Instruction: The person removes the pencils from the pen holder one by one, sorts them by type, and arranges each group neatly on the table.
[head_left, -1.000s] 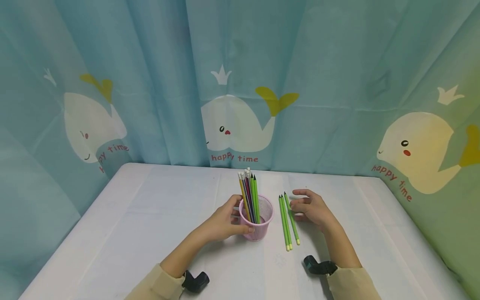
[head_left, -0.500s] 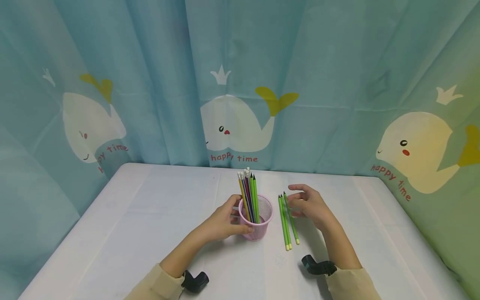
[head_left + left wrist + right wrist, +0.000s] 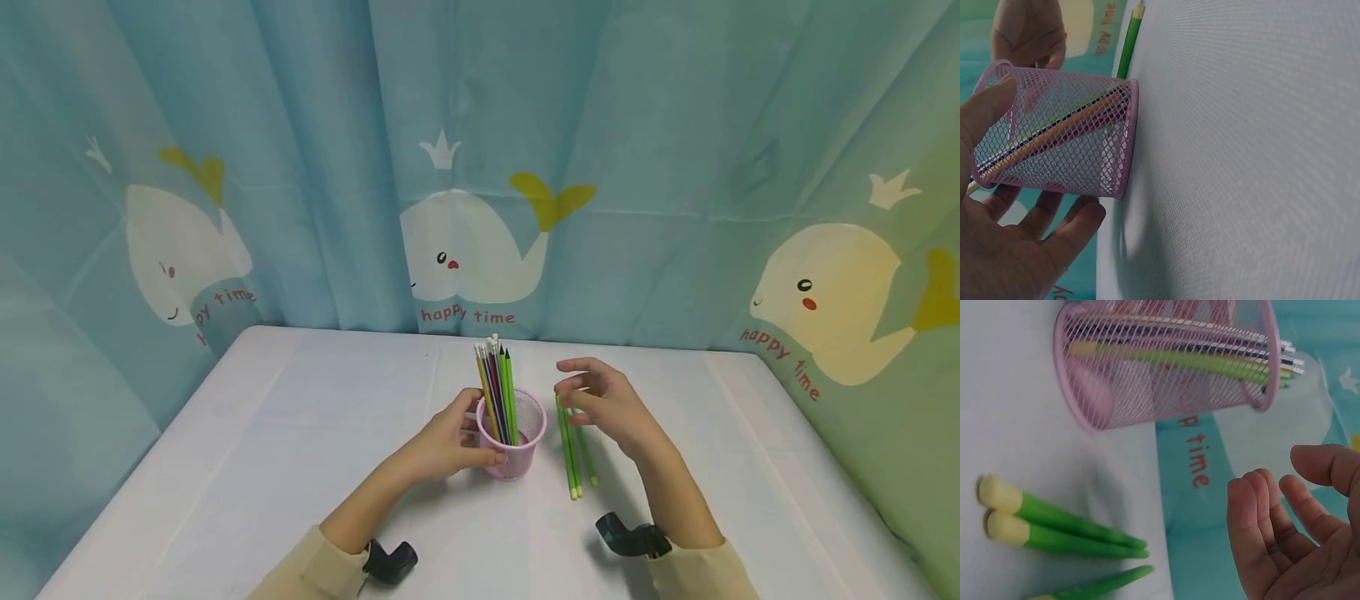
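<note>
My left hand (image 3: pixel 438 446) holds a pink mesh pencil cup (image 3: pixel 531 454) upright on the table, thumb on the near side and fingers round the far left. Several pencils (image 3: pixel 497 404) lean in the cup: green ones with dark points up, others with white erasers up. Right of the cup lie three green pencils (image 3: pixel 566 454) with pale yellow ends toward me. Over their far tips is my right hand (image 3: pixel 603 404), fingers loosely bent and nothing between them. In the right wrist view two of these pencils (image 3: pixel 1079 531) lie side by side, the third slightly apart.
A white cloth covers the table (image 3: pixel 315 433). Behind it hangs a blue-green curtain (image 3: pixel 645 275) printed with whales. Black wrist-worn devices (image 3: pixel 633 537) sit at both cuffs, close over the table.
My right hand has moved left and slightly away from me, from beside the loose green pencils to over their tips. The left hand and the cup have stayed in place.
</note>
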`<state>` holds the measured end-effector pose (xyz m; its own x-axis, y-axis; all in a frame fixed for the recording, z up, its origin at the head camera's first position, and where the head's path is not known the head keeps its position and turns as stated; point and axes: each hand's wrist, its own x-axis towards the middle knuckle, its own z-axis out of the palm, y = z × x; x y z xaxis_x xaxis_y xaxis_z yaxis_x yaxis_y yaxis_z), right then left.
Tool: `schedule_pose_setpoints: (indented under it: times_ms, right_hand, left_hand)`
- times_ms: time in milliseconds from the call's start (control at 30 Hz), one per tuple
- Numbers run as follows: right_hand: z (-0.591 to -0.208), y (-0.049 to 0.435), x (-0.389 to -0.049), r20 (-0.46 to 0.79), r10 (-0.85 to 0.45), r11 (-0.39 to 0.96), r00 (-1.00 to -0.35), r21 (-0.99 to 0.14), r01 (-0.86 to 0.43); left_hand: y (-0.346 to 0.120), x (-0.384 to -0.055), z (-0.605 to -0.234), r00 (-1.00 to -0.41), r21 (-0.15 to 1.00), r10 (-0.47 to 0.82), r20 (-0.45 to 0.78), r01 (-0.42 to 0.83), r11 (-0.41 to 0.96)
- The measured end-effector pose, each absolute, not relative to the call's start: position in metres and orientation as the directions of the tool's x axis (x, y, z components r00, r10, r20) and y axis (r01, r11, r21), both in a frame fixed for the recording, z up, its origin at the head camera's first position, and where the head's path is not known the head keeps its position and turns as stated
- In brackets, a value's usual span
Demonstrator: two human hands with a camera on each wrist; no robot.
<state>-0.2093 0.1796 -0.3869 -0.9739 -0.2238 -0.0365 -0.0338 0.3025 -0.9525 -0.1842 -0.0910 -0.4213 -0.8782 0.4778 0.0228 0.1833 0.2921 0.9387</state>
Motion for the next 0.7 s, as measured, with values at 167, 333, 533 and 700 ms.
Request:
schedule_pose_setpoints:
  times_ms: [167, 333, 533, 700]
  right_hand:
    - [-0.379, 0.176, -0.204, -0.001, -0.268, 0.298, -0.963, -0.951, -0.082]
    - [-0.376, 0.174, -0.201, 0.055, -0.303, 0.295, -0.951, -0.944, -0.148]
    - [-0.372, 0.169, -0.198, 0.136, -0.315, 0.281, -0.939, -0.932, -0.230]
    - [-0.370, 0.164, -0.194, 0.178, -0.315, 0.298, -0.932, -0.914, -0.275]
  left_hand:
    - [-0.089, -0.184, -0.422, -0.878, 0.943, 0.479, 0.024, 0.179, 0.282]
    - [-0.088, -0.185, -0.422, -0.874, 0.946, 0.485, 0.030, 0.181, 0.267]
    - [-0.089, -0.185, -0.421, -0.879, 0.951, 0.477, 0.018, 0.163, 0.263]
    - [-0.090, -0.185, -0.422, -0.877, 0.947, 0.480, 0.023, 0.173, 0.271]
